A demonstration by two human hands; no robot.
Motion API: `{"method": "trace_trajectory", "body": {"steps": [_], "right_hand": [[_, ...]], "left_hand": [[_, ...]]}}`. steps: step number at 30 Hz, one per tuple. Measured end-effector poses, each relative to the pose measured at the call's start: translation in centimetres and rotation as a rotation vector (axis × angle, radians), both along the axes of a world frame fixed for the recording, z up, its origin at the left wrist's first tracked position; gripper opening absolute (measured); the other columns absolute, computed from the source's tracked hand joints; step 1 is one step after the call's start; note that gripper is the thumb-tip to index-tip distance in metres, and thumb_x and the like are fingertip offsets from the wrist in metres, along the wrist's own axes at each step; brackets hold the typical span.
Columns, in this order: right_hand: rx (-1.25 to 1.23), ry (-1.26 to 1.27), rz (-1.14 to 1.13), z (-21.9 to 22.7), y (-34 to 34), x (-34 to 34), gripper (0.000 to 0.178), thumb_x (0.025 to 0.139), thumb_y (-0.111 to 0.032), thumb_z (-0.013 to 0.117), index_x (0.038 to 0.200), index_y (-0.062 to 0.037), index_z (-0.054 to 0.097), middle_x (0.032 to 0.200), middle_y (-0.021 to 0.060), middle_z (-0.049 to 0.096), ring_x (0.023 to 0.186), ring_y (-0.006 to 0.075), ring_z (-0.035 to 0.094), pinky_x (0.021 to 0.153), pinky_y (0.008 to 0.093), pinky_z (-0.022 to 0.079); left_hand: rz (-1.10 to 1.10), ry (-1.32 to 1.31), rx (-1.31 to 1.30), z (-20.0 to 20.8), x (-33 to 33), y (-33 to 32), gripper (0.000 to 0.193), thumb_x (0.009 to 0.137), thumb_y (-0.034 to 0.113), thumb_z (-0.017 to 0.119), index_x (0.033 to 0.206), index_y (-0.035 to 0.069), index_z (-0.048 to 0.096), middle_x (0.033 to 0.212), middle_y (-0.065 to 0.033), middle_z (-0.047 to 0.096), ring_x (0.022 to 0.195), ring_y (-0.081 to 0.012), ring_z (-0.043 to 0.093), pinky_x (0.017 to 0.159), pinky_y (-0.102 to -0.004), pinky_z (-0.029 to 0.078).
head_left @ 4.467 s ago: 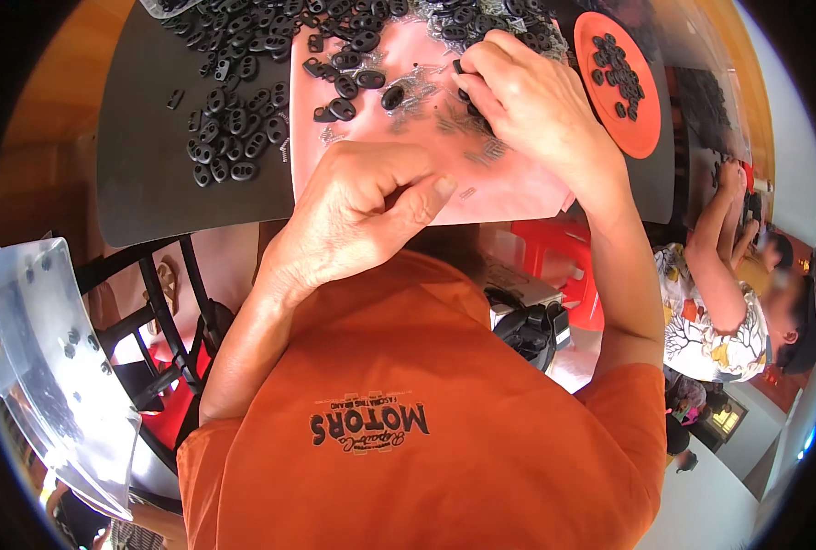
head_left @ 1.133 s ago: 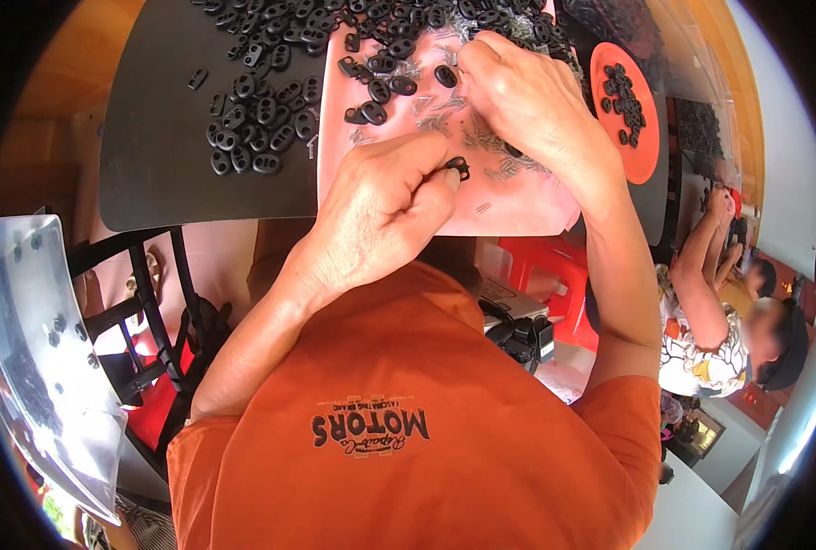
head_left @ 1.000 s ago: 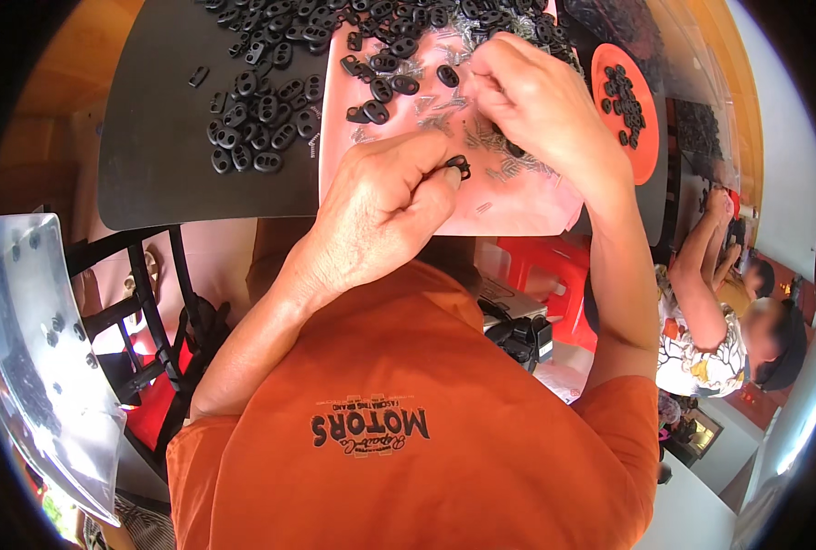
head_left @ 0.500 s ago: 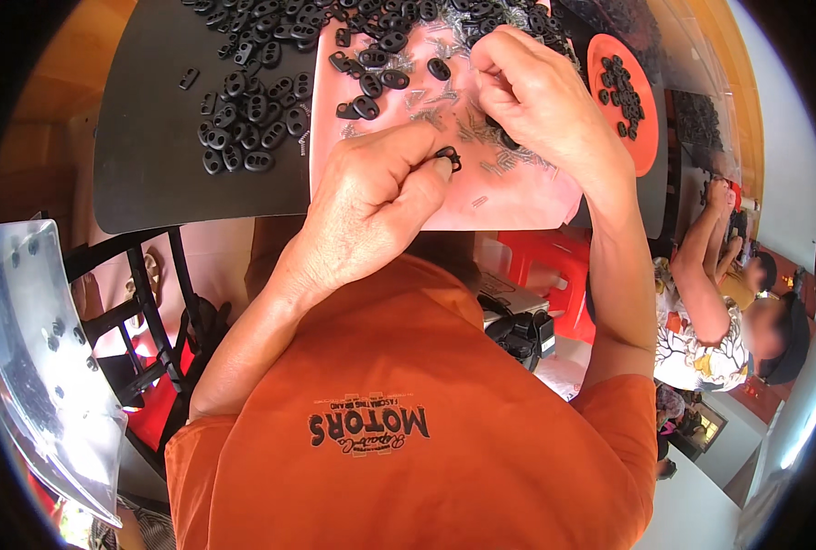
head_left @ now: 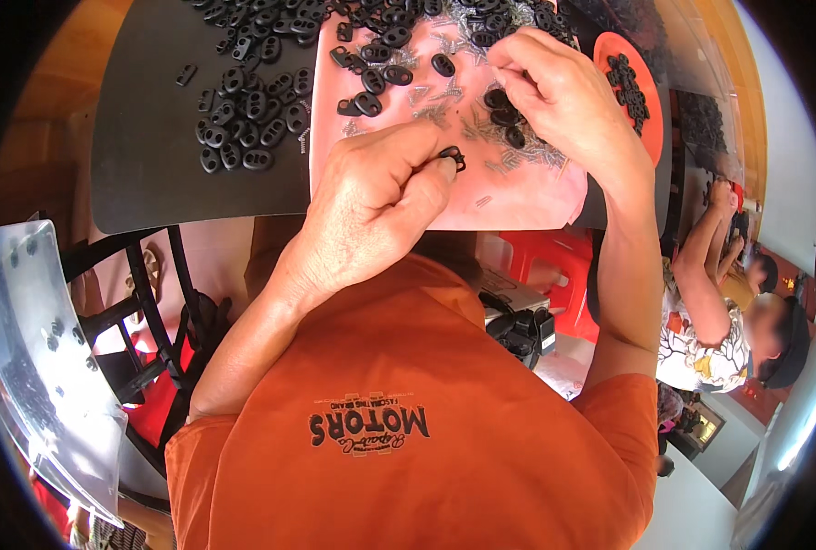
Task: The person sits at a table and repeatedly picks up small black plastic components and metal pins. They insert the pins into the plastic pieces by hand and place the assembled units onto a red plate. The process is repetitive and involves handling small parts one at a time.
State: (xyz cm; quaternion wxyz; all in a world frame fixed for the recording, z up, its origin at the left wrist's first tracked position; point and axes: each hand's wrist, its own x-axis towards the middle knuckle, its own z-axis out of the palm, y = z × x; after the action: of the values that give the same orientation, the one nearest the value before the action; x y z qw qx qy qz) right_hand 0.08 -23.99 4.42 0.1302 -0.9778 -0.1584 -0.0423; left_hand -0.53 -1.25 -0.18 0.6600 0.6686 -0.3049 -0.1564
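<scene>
Left hand [head_left: 380, 197]: thumb and index pinched on a black clip [head_left: 452, 158], which pokes out past the fingertips, over the pink sheet [head_left: 518, 209]. Right hand [head_left: 573, 105]: fingers curled, farther out and to the right of the left; can't tell if it's gripping anything. Black pieces [head_left: 501, 115] just left of the right palm, partly hidden by it. Springs [head_left: 499, 166] scattered between the hands. Clip pile [head_left: 247, 119] left of the left hand, on the dark table [head_left: 142, 179]. Orange plate [head_left: 652, 142] right of the right hand, small black parts [head_left: 629, 92] on it.
</scene>
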Motion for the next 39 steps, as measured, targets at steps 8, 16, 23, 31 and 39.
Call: {"method": "trace_trajectory", "body": {"steps": [8,16,23,31,39], "right_hand": [[-0.138,0.166,-0.021,0.6,0.0,-0.9,0.019,0.081,-0.01,0.065,0.095,-0.0032,0.055,0.088,0.011,0.057,0.077,0.0275,0.061,0.065,0.0392,0.047],[-0.191,-0.014,-0.073,-0.3,0.2,-0.1,0.011,0.086,-0.008,0.059,0.095,-0.0035,0.055,0.088,0.0101,0.056,0.078,0.029,0.059,0.065,0.0388,0.045],[-0.002,-0.023,-0.009,0.5,0.1,-1.3,0.007,0.087,-0.006,0.058,0.092,-0.0035,0.055,0.084,0.0096,0.052,0.073,0.0288,0.056,0.064,0.0366,0.045],[-0.158,0.019,-0.073,-0.4,0.5,-1.5,0.008,0.083,-0.005,0.058,0.087,-0.0022,0.052,0.085,0.012,0.054,0.074,0.0357,0.056,0.062,0.0426,0.044],[-0.23,-0.029,-0.035,-0.9,1.2,-1.6,0.009,0.078,-0.004,0.06,0.084,-0.002,0.053,0.082,0.0129,0.055,0.07,0.035,0.057,0.06,0.042,0.046]], "left_hand": [[0.024,-0.016,-0.015,0.0,0.0,-0.1,0.01,0.084,0.002,0.057,0.076,-0.003,0.051,0.061,-0.0121,0.046,0.052,-0.0227,0.044,0.051,-0.0341,0.038],[0.027,-0.019,-0.006,0.0,-0.2,-0.2,0.009,0.083,0.002,0.056,0.077,-0.003,0.051,0.062,-0.0117,0.045,0.053,-0.0227,0.044,0.052,-0.0339,0.038],[0.029,0.016,-0.035,-0.2,-0.4,-0.2,0.005,0.084,0.002,0.056,0.082,-0.003,0.056,0.064,-0.0105,0.048,0.055,-0.0209,0.046,0.053,-0.0317,0.04],[0.001,0.163,-0.041,-0.3,-0.7,-0.2,0.007,0.084,0.003,0.057,0.087,-0.004,0.059,0.065,-0.0093,0.05,0.056,-0.0182,0.048,0.053,-0.0307,0.04],[0.009,0.042,0.014,-0.1,-0.3,0.1,0.009,0.087,0.004,0.054,0.087,-0.004,0.059,0.066,-0.0056,0.051,0.058,-0.0119,0.049,0.053,-0.0262,0.041]]}}
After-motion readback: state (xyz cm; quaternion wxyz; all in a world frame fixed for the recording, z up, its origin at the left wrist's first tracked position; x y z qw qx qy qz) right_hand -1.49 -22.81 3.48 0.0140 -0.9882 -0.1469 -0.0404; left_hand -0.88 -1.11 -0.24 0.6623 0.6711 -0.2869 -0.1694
